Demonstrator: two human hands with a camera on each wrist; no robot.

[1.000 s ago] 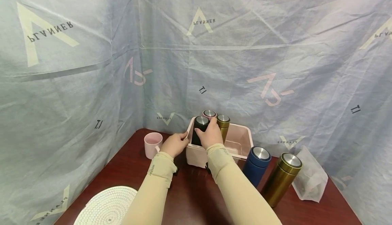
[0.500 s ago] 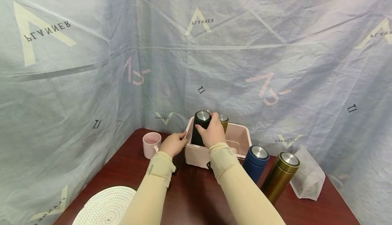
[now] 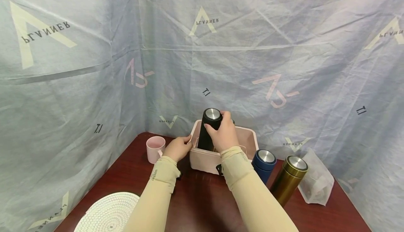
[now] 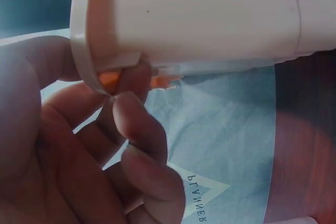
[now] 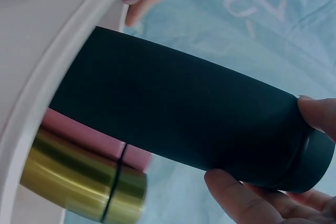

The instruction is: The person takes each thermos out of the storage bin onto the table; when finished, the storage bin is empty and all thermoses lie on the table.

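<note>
In the head view, my right hand (image 3: 225,133) grips a black thermos flask (image 3: 206,133) near its silver-topped lid. The flask leans slightly, its lower part inside a pink plastic bin (image 3: 203,161). My left hand (image 3: 178,148) pinches the bin's left rim, fingers curled under the edge in the left wrist view. Beside the black flask, the right wrist view shows a pink flask (image 5: 89,136) and a gold flask (image 5: 84,177) standing in the bin. From the head, the black flask and my right hand mostly cover those two.
A blue flask (image 3: 263,165) and another gold flask (image 3: 288,181) stand right of the bin, with a translucent bag (image 3: 317,181) behind. At left are a pink mug (image 3: 155,150) and a round woven mat (image 3: 108,211). Grey sheeting (image 3: 236,67) hangs around the dark red table (image 3: 192,204).
My right hand has raised the black flask and carried it slightly right, so it now covers the pink flask's lid. My left hand has kept its hold on the rim.
</note>
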